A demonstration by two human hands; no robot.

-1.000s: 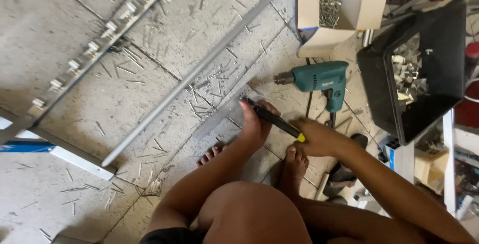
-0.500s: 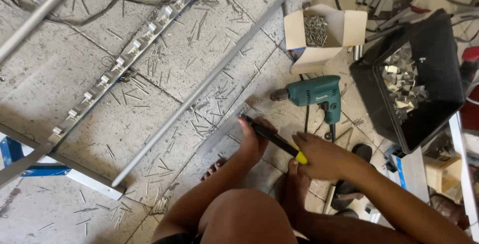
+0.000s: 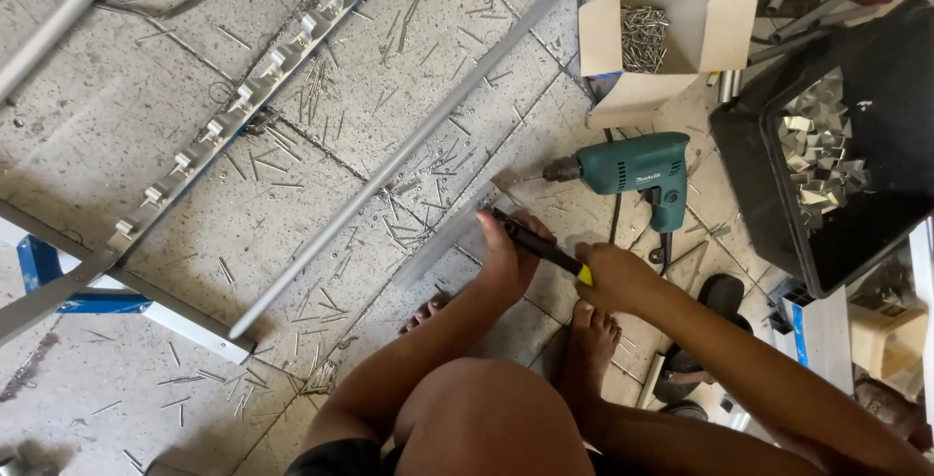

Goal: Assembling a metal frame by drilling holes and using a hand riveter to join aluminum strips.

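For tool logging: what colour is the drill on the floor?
Teal-green body with a dark chuck: the drill, seen in the head view.
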